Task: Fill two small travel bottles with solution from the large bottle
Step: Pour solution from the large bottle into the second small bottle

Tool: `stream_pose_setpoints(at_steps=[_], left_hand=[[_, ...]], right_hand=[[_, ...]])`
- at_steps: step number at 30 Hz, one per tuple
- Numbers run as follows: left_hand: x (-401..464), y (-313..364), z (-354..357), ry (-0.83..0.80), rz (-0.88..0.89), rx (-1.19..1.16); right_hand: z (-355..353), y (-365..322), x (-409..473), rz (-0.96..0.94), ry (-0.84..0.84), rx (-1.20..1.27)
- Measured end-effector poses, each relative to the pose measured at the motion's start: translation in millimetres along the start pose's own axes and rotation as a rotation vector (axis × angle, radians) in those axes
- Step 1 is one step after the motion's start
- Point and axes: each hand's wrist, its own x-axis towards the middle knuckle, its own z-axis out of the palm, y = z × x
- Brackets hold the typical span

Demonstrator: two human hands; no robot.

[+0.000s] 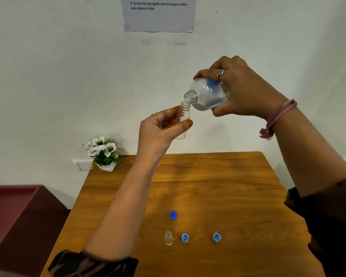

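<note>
**Two small bottles, one large, three caps**

One small bottle [183,116] is held upright above the table [228,176], gripped by the left hand [160,128], its lower half hidden. The right hand [242,90] grips the tilted large bottle [206,94], mouths touching. Second small bottle [168,237] stands beside three blue caps [185,237].

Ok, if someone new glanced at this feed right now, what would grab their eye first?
Mid-air above the wooden table, the right hand tips the large clear plastic bottle, its open neck at the mouth of the small clear travel bottle held by the left hand. On the table's near side stand a second small clear bottle and three blue caps.
</note>
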Motion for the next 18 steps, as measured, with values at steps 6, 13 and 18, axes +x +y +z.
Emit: stream_pose_setpoints(at_steps=[6,13,18], left_hand=[[0.7,-1.1,0.4,0.003,-0.005,0.005],[1.5,-1.5,-0.1,0.001,-0.01,-0.001],[2.0,-2.1,-0.3,0.004,-0.011,-0.009]], right_hand=[[-0.8,0.3,1.3,-0.003,-0.004,-0.008],[-0.8,-0.4,3.0,-0.013,-0.004,-0.029],[-1.1,-0.6,3.3,-0.021,-0.008,-0.033]])
